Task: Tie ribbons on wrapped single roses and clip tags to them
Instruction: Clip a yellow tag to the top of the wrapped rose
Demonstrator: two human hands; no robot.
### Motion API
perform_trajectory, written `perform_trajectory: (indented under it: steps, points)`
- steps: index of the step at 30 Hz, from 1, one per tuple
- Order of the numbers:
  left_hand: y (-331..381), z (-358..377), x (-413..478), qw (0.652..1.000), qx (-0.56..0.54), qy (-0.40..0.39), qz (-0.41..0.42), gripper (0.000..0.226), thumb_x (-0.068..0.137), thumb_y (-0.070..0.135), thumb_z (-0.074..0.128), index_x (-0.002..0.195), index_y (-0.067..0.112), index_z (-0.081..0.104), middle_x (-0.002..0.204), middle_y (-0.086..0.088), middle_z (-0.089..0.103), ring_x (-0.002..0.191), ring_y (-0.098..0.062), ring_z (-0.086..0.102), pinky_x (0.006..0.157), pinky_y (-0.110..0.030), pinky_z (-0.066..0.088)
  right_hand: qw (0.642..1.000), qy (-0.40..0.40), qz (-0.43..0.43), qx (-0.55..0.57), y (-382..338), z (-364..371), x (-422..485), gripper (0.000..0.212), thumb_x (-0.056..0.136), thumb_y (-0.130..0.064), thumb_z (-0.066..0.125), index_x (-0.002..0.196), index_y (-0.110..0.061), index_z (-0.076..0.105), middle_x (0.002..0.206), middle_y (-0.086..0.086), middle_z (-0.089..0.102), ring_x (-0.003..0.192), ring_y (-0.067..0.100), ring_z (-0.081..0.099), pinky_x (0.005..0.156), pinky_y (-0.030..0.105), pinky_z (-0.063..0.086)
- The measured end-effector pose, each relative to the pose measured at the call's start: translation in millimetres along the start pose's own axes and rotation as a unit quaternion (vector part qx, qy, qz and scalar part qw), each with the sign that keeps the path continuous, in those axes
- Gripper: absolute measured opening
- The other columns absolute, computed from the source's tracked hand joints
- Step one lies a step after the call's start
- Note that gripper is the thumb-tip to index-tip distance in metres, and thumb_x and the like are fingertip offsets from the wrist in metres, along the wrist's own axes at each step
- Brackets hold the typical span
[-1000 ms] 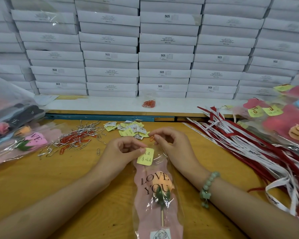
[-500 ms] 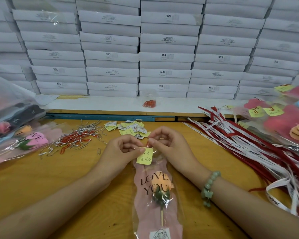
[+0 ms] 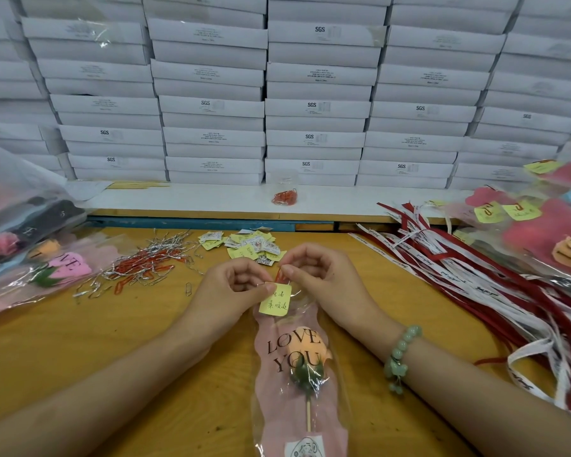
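Light even and diffuse, moderately bright; source probably overhead, not in frame. Shadows on the table point(image 3: 80, 341) soft and faint. Small glare spots on the clear wrapper point(image 3: 310, 380) and on the plastic bag point(image 3: 10, 179) at left. Wide-angle bowing: rows of boxes point(image 3: 314, 107) curve toward the edges. Centre sharp. Left and right margins smeared; most box print unreadable.

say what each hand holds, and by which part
Left hand pinches the yellow tag by its top left corner; right hand pinches a red paper clip at the tag's top edge.
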State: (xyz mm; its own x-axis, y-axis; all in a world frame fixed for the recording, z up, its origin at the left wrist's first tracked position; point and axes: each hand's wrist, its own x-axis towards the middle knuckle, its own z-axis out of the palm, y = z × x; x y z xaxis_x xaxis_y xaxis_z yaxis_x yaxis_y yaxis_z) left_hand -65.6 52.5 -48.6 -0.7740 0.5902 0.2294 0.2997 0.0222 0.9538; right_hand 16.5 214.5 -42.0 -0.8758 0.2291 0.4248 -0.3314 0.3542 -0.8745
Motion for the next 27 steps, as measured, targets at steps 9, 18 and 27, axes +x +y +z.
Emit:
perform_trajectory:
  steps: [9, 18, 27]
  points:
    - [2.0, 0.9, -0.3, 1.000, -0.014, 0.006, -0.009, 0.008, 0.079, 0.003, 0.075, 0.082, 0.007, 0.069, 0.071, -0.008, 0.069, 0.065, -0.015, 0.063, 0.059, -0.018, 0.051, 1.000, -0.019, 0.004, 0.000, -0.3, 0.6, 0.6, 0.009, 0.090, -0.001, 0.064, 0.098, 0.002, 0.067, 0.090, 0.018, 0.071, 0.081, 0.017, 0.068, 0.079, 0.028, 0.055]
    - [1.5, -0.1, -0.1, 1.000, -0.001, 0.006, -0.015, 0.008, 0.079, 0.003, 0.075, 0.080, 0.008, 0.069, 0.070, -0.006, 0.071, 0.062, -0.010, 0.065, 0.053, -0.018, 0.049, 0.999, -0.021, 0.020, 0.018, 0.4, -0.6, 0.3, 0.010, 0.088, -0.001, 0.067, 0.096, 0.001, 0.070, 0.091, 0.015, 0.073, 0.086, 0.022, 0.071, 0.080, 0.028, 0.058]
    - [1.0, -0.8, -0.3, 1.000, -0.001, 0.013, -0.020, 0.010, 0.078, 0.002, 0.075, 0.076, 0.012, 0.071, 0.074, -0.008, 0.073, 0.068, -0.014, 0.068, 0.062, -0.018, 0.054, 0.999, -0.038, 0.028, 0.021, -0.3, -0.2, 0.3, 0.008, 0.086, -0.001, 0.069, 0.092, -0.005, 0.072, 0.090, 0.012, 0.075, 0.085, 0.017, 0.072, 0.076, 0.021, 0.056]
